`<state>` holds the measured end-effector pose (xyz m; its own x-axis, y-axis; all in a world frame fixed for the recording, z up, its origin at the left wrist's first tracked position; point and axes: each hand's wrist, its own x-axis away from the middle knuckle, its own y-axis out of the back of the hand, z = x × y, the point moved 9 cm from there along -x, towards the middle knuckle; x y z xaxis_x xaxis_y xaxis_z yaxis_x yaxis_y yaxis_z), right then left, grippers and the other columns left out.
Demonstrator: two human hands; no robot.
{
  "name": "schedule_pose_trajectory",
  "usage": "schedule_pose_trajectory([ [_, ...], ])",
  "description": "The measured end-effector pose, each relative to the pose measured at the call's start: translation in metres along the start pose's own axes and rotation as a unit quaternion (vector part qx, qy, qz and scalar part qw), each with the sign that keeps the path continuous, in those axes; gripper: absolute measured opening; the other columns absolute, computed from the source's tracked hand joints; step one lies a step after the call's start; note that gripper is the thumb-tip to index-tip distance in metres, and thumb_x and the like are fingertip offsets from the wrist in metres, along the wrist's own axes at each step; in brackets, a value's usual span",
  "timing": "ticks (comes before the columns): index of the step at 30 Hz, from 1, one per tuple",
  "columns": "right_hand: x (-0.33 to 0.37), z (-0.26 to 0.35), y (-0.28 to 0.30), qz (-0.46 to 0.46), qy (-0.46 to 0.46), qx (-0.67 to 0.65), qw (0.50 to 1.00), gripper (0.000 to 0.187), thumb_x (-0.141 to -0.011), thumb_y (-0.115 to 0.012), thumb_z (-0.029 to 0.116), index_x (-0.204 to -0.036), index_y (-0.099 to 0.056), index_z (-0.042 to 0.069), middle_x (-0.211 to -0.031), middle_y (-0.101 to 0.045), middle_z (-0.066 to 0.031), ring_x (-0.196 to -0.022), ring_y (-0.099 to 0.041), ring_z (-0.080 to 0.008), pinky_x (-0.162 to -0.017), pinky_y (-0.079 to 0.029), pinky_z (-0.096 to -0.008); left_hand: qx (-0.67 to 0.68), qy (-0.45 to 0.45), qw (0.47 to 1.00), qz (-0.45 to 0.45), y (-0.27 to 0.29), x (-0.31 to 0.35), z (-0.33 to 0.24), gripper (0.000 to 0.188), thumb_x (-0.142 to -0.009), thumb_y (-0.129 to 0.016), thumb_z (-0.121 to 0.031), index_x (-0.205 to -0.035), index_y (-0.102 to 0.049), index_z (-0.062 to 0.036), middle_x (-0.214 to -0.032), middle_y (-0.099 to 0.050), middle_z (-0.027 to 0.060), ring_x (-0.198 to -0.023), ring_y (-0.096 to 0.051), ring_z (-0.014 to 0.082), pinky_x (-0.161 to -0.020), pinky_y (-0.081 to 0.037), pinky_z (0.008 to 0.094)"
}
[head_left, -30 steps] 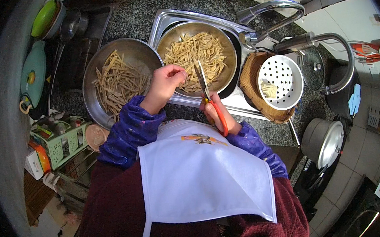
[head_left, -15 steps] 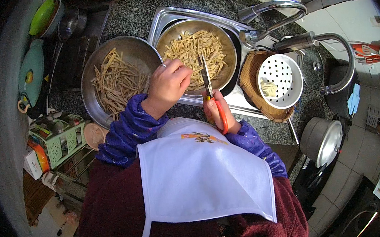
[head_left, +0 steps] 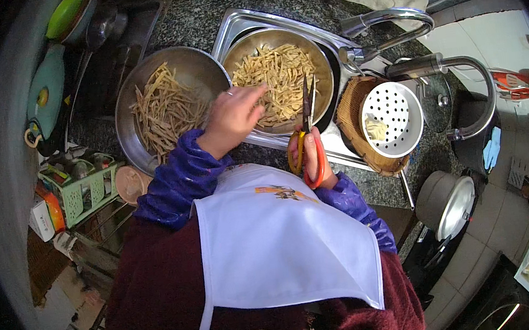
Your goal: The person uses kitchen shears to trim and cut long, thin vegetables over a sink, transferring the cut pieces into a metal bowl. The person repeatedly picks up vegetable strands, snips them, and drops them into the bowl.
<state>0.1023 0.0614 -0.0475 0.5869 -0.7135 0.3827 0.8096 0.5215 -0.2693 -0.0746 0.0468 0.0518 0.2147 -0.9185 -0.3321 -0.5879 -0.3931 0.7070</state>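
My left hand (head_left: 232, 118) reaches over the rim between two steel bowls, fingers spread, holding nothing that I can see. The left bowl (head_left: 128, 102) holds brownish stick-shaped strips (head_left: 166, 107). The right bowl (head_left: 321, 64), set in the sink, holds paler yellow strips (head_left: 275, 81). My right hand (head_left: 312, 157) grips red-and-yellow-handled scissors (head_left: 307, 107), blades slightly apart and pointing up over the right bowl. A white apron and purple sleeves cover my front.
A white perforated strainer (head_left: 393, 114) sits in a woven basket (head_left: 351, 109) right of the sink. Two curved taps (head_left: 390, 19) arch above it. A green rack (head_left: 82, 189) and jars stand at left, a pot with lid (head_left: 449, 201) at lower right.
My left hand has moved from the left bowl's edge rightward toward the yellow strips in the sink bowl. The scissors stay raised in my right hand.
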Motion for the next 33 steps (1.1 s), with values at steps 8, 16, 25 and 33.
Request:
schedule_pose_trajectory([
  [8, 0.001, -0.023, 0.014, -0.017, -0.054, -0.020, 0.998, 0.042, -0.093, -0.032, 0.043, -0.111, -0.040, 0.007, -0.071, -0.046, -0.0029, -0.057, -0.042, -0.0112, -0.050, -0.036, -0.0231, -0.064, 0.267, 0.961, -0.030, 0.056, 0.050, 0.159, 0.013, -0.078, -0.058, -0.017, -0.086, -0.063, -0.0071, -0.077, -0.063, 0.0141, -0.072, -0.060, 0.0319, -0.063, -0.047, 0.0383],
  [16, 0.003, -0.017, 0.010, -0.016, -0.043, 0.003, 0.999, 0.040, -0.093, -0.032, 0.040, -0.108, -0.039, 0.004, -0.069, -0.047, -0.0040, -0.054, -0.043, -0.0114, -0.047, -0.036, -0.0231, -0.200, 0.310, 0.901, 0.229, 0.000, 0.080, 0.149, 0.021, -0.072, -0.060, -0.026, -0.083, -0.064, -0.0080, -0.081, -0.063, 0.0145, -0.077, -0.060, 0.0327, -0.067, -0.047, 0.0432],
  [25, 0.006, -0.018, 0.011, -0.024, -0.047, 0.001, 0.999, 0.039, -0.094, -0.032, 0.040, -0.107, -0.040, 0.004, -0.068, -0.046, -0.0035, -0.052, -0.041, -0.0110, -0.047, -0.035, -0.0227, 0.244, 0.401, 0.882, -0.050, 0.029, 0.077, 0.198, 0.021, -0.087, -0.052, -0.020, -0.097, -0.060, -0.0030, -0.079, -0.062, 0.0064, -0.072, -0.059, 0.0222, -0.066, -0.047, 0.0357],
  [33, 0.006, -0.017, 0.009, -0.020, -0.047, -0.005, 0.999, 0.038, -0.093, -0.034, 0.039, -0.107, -0.040, 0.004, -0.069, -0.046, -0.0034, -0.054, -0.042, -0.0109, -0.048, -0.035, -0.0225, -0.026, 0.335, 0.942, 0.010, 0.015, 0.079, 0.204, 0.026, -0.081, -0.058, -0.029, -0.093, -0.061, -0.0056, -0.082, -0.064, 0.0123, -0.076, -0.061, 0.0303, -0.067, -0.047, 0.0381],
])
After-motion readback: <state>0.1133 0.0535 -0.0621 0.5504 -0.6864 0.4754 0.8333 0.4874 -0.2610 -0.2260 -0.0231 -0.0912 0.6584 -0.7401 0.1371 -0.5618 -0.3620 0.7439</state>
